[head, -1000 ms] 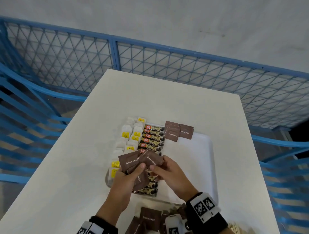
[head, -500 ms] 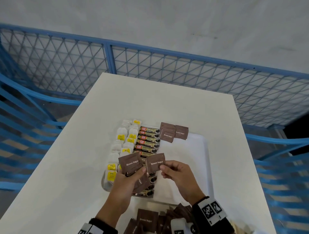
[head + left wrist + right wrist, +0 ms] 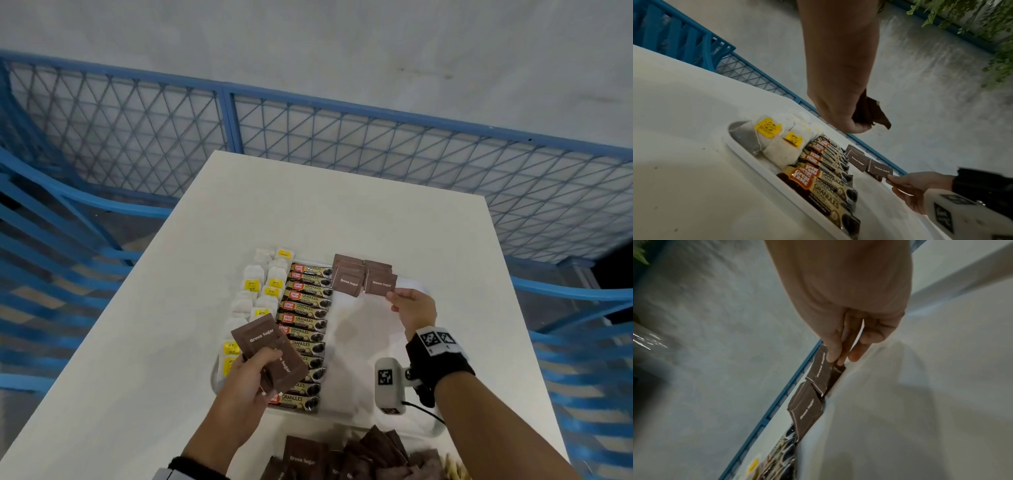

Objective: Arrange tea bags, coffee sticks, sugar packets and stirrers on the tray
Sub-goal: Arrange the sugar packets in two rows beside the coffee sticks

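Note:
A white tray holds a column of tea bags on its left and a row of coffee sticks down the middle. Brown sugar packets lie at its far end. My right hand pinches the near corner of one sugar packet, low over the right-hand stack there; the right wrist view shows thumb and finger on that packet. My left hand grips a few sugar packets above the near coffee sticks, also seen as a brown bunch.
A loose pile of sugar packets lies on the white table at its near edge, with pale stirrers just right of it. Blue mesh fencing surrounds the table. The tray's right half is bare.
My right hand took one sugar packet from the bunch in my left hand and carried it to the tray's far end beside the stacks there. The left hand stayed over the near coffee sticks.

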`<action>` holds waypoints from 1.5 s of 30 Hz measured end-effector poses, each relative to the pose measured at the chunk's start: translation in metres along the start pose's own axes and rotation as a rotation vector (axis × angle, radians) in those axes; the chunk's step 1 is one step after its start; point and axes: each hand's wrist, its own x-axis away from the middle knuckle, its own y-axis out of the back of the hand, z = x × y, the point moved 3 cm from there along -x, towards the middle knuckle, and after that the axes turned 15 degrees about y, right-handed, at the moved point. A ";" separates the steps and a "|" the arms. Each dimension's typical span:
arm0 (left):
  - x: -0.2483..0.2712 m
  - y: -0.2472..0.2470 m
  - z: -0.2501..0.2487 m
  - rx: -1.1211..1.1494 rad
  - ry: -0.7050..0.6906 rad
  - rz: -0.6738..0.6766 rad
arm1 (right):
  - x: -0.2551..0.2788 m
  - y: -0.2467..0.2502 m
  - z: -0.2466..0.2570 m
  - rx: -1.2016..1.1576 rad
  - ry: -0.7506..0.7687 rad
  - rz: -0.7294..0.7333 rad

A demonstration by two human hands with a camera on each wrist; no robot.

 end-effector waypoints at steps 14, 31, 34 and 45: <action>0.005 -0.002 -0.004 -0.085 -0.077 0.034 | 0.000 -0.008 0.015 0.227 0.042 -0.066; 0.006 -0.008 0.001 -0.090 -0.168 0.020 | 0.161 -0.043 0.059 -0.066 0.194 0.800; 0.005 -0.007 0.004 -0.031 -0.127 0.016 | 0.161 -0.042 0.059 -0.184 0.136 0.754; 0.007 0.009 0.001 0.035 -0.082 0.004 | 0.106 -0.030 0.038 -0.551 -0.042 0.379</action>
